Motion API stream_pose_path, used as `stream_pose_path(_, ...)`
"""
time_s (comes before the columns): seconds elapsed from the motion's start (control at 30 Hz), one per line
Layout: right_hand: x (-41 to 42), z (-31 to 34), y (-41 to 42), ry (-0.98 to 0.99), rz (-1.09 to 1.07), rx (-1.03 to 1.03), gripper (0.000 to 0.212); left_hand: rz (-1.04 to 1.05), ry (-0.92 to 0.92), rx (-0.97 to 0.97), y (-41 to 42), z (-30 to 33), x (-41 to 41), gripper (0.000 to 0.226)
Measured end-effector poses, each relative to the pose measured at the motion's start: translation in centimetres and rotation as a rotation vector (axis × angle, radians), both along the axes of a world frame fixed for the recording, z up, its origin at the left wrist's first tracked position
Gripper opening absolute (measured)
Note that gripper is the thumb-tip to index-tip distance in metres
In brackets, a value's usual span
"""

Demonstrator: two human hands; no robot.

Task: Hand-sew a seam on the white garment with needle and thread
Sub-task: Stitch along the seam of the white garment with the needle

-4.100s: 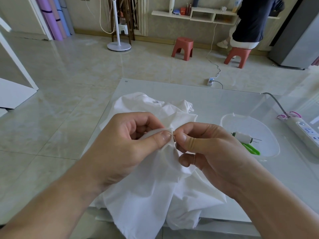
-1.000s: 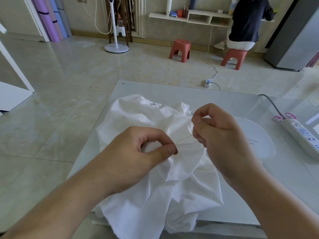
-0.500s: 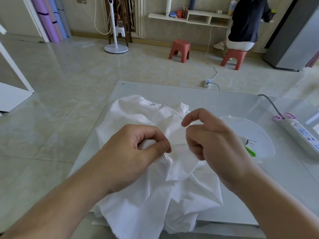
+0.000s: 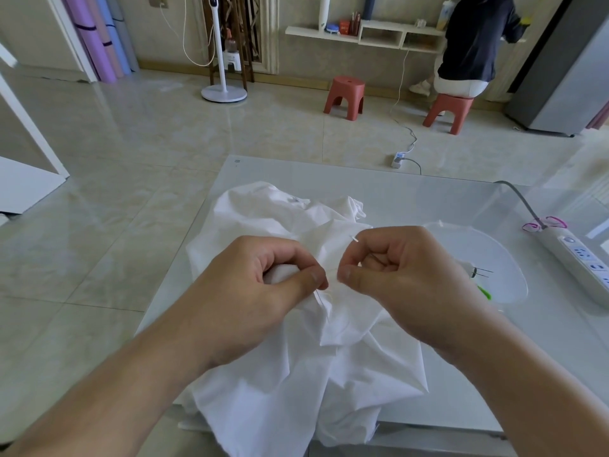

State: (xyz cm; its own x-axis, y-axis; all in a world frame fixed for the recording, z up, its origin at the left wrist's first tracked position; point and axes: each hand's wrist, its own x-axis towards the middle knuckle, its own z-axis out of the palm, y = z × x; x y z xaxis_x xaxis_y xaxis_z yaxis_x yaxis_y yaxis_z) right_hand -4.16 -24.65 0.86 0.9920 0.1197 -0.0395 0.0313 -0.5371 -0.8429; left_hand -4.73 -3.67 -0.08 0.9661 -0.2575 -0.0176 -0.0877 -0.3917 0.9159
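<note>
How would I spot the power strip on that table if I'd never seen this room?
Start at the glass table with the white garment heaped on it, then look to its far right edge. Beyond the clear round dish lies the power strip, long and white with blue-marked sockets. A grey cable and pink bands at its far end mark it out.

From my hands, bare glass table (image 4: 379, 183) lies open at twelve; a clear plastic dish (image 4: 501, 258) and white power strip (image 4: 580, 258) seemingly crowd three o'clock.
</note>
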Motion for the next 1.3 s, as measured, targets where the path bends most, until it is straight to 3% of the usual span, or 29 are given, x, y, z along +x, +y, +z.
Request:
stream_pose_path(0.1,1.1,-1.1,-0.9,-0.061,-0.244,-0.165,0.022,0.02,0.012,-0.006,0.0,0.0,0.0,0.017)
stream_pose_path(0.2,1.4,-1.3,-1.5,-0.101,-0.293,-0.286,0.018,0.023,0.024,-0.003,0.0,0.0,0.0,0.018)
stream_pose_path(0.37,-0.2,0.4,-0.5,-0.03,0.006,0.074,0.016,0.014,0.015,-0.017,0.0,-0.1,0.1,0.018)
stream_pose_path(0.43,-0.6,0.5,0.3,-0.013,0.108,0.104,0.005,0.002,0.011,-0.013,0.0,-0.2,0.1,0.016)
stream_pose_path(0.6,-0.2,-0.1,0.3,-0.012,0.031,-0.03,0.019,0.011,0.008,-0.005,0.0,-0.1,0.0,0.016)
stream_pose_path(0.8,1.3,-1.3,-1.1,-0.101,-0.326,-0.391,0.019,0.024,0.018,0.001,0.1,-0.2,0.0,0.019)
stream_pose_path(0.87,1.3,-1.1,-1.3,-0.103,-0.301,-0.315,0.014,0.027,0.017,0.002,0.1,-0.1,0.0,0.019)
stream_pose_path(1.0,-0.1,0.4,-0.5,0.035,0.067,0.126,0.013,0.022,0.015,-0.009,0.1,-0.1,0.0,0.018)
stream_pose_path(1.07,-0.6,0.3,0.4,0.033,0.152,0.089,0.003,0.01,0.008,-0.009,0.1,-0.2,0.1,0.017)
stream_pose_path(1.13,-0.6,-0.2,0.8,0.002,0.131,-0.004,0.017,0.012,0.005,-0.009,0.1,-0.2,0.1,0.017)
stream_pose_path(1.23,0.1,-0.3,0.4,0.027,-0.028,-0.008,0.028,0.03,0.004,-0.01,0.1,-0.2,0.1,0.016)
stream_pose_path(1.3,0.9,-0.7,-0.6,0.026,-0.199,-0.136,0.027,0.034,0.013,-0.008,0.1,-0.1,0.1,0.018)
